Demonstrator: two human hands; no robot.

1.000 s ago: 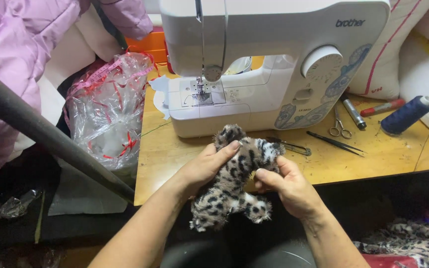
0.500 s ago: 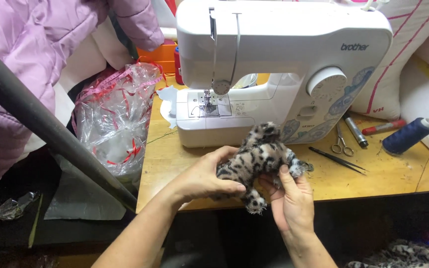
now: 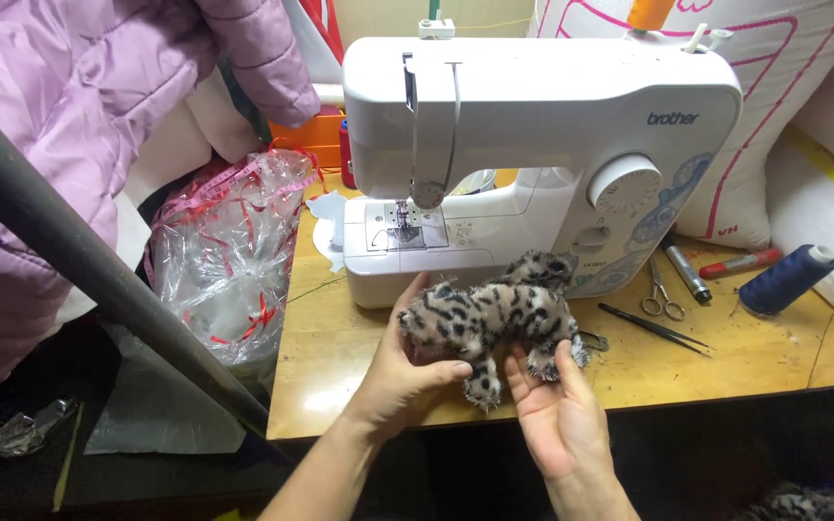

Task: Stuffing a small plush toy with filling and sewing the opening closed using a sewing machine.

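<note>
I am holding a small leopard-print plush toy (image 3: 494,318) over the front edge of the wooden table (image 3: 340,357), just in front of the white sewing machine (image 3: 533,145). My left hand (image 3: 407,371) is cupping the toy's rear, with the thumb curled under its belly and the fingers closed on the fur. My right hand (image 3: 557,405) is lying palm-up beneath the front legs; its fingers are apart and are only supporting, not clamping.

Risks, as I am judging them:
- The toy is hanging partly past the table edge. If the left-hand grip is loosening, it is likely dropping into the dark space below.
- The tweezers (image 3: 653,326) and the small scissors (image 3: 663,301) are lying near my right hand; a sideways sweep could be snagging the fur or knocking them off.
- The needle area (image 3: 403,217) is sitting just beyond the toy; pushing forward could be catching the pile.
</note>
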